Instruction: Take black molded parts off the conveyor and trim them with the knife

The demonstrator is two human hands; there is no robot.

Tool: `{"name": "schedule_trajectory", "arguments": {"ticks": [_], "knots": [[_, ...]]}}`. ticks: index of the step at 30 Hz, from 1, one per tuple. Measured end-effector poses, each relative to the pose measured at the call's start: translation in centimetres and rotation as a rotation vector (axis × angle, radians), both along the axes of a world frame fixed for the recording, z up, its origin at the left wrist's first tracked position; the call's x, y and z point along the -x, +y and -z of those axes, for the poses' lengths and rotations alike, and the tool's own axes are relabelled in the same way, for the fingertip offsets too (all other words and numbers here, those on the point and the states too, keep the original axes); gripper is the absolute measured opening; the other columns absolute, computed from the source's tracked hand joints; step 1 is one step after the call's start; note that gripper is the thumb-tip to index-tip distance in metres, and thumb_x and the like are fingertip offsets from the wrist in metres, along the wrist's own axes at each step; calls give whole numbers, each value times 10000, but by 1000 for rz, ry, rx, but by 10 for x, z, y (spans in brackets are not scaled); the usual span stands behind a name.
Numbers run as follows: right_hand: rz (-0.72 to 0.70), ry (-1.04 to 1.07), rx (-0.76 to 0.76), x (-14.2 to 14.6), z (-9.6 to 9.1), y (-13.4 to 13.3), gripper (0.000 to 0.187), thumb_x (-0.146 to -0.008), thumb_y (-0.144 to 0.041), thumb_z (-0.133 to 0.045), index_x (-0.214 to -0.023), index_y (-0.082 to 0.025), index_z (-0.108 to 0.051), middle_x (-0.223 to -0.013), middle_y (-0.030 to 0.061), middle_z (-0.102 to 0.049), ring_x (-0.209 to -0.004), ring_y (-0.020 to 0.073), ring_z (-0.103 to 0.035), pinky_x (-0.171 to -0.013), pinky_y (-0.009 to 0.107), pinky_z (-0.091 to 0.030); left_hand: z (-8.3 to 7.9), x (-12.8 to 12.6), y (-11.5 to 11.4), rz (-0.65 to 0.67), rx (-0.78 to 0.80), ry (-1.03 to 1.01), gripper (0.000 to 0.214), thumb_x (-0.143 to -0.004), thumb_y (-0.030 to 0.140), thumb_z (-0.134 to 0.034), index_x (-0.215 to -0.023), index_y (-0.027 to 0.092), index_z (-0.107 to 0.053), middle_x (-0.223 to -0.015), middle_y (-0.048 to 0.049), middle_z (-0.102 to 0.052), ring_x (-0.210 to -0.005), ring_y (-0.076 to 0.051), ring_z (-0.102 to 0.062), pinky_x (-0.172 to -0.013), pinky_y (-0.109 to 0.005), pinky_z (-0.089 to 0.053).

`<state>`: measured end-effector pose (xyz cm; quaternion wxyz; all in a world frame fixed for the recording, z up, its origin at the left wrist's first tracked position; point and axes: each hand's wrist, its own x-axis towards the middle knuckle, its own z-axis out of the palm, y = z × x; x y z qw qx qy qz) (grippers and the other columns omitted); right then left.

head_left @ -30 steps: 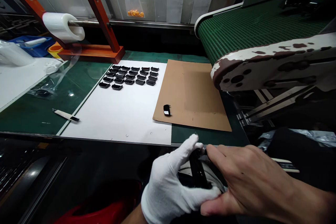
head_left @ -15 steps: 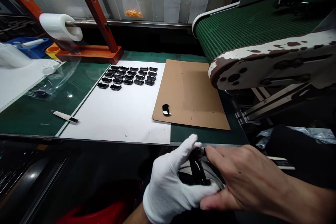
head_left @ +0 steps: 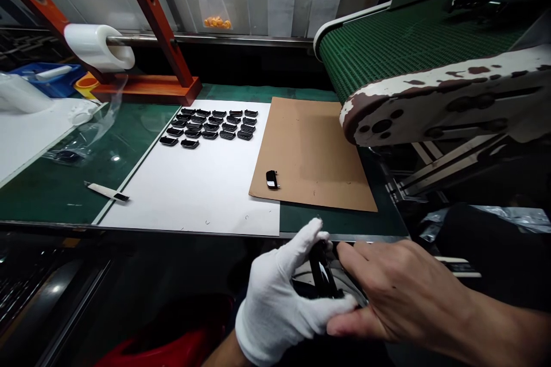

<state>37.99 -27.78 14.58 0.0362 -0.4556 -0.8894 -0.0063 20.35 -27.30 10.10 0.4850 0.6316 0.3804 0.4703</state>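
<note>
In front of the bench edge, my left hand [head_left: 282, 298], in a white glove, grips a glossy black plastic part [head_left: 322, 271] between thumb and fingers at its two ends. My bare right hand [head_left: 400, 292] is closed at the part's right side, its thumb against the gloved thumb; some of its fingertips are hidden. A similar small black part [head_left: 272, 179] lies on the brown cardboard sheet [head_left: 318, 149]. Several more black parts [head_left: 209, 135] lie in rows on the white sheet [head_left: 189, 195].
To the right, a green conveyor belt [head_left: 413, 46] overhangs the bench. A white-handled blade or tool [head_left: 106, 191] lies at left. Behind it stand an orange frame [head_left: 150, 92] with a plastic film roll [head_left: 92, 46] and a blue bin [head_left: 60, 83]. Something red [head_left: 172, 338] is below.
The black part has turned slightly in my hands, so more of its glossy face shows. Both hands stay in nearly the same place.
</note>
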Motion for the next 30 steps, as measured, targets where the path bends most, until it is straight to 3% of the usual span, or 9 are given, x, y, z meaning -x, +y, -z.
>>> {"name": "schedule_trajectory", "arguments": {"ticks": [10, 14, 20, 25, 28, 30], "knots": [[-37, -35, -12, -1, 2, -2, 668, -884, -687, -141, -682, -197, -546, -516, 12, -570, -398, 209, -572, -387, 333, -245, 4, -3, 1, 25, 81, -66, 785, -591, 213, -846, -1303, 125, -528, -1116, -93, -699, -926, -230, -701, -861, -256, -586], [-42, 42, -65, -2, 5, 0, 617, -887, -679, -200, -670, -203, -526, -509, 0, -548, -399, 190, -549, -389, 326, -262, 5, -2, 5, 46, 126, -76, 795, -606, 165, -831, -1325, 131, -496, -1145, -83, -684, -988, -215, -681, -882, -231, -572], [27, 370, -149, 2, 12, -1, 474, -852, -646, -431, -732, -192, -493, -540, -34, -514, -418, 119, -506, -419, 265, -361, 12, 1, 6, -7, -11, -13, 780, -651, 177, -810, -1343, 274, -463, -1206, 1, -655, -1047, -168, -657, -924, -208, -539], [244, 788, 110, 9, 28, -20, 355, -814, -417, -655, -1051, -210, -491, -532, -113, -404, -366, 59, -393, -380, 171, -352, 14, 6, 8, -109, -245, 234, 811, -678, 212, -792, -1387, 239, -400, -1244, -44, -624, -1080, -171, -635, -977, -209, -495], [322, 967, 162, 12, 42, -32, 122, -818, -311, -651, -851, -246, -553, -515, -93, -439, -381, 66, -392, -388, 186, -333, 15, 10, 11, -153, -340, 375, 788, -709, 244, -767, -1394, 208, -380, -1230, -66, -629, -1080, -177, -631, -986, -221, -486], [347, 1044, 197, 14, 51, -37, 150, -810, -297, -659, -709, -239, -564, -528, -64, -529, -411, 73, -429, -412, 193, -344, 18, 13, 14, -164, -362, 459, 775, -728, 266, -753, -1398, 195, -370, -1239, -78, -621, -1096, -189, -620, -996, -247, -482]]}}
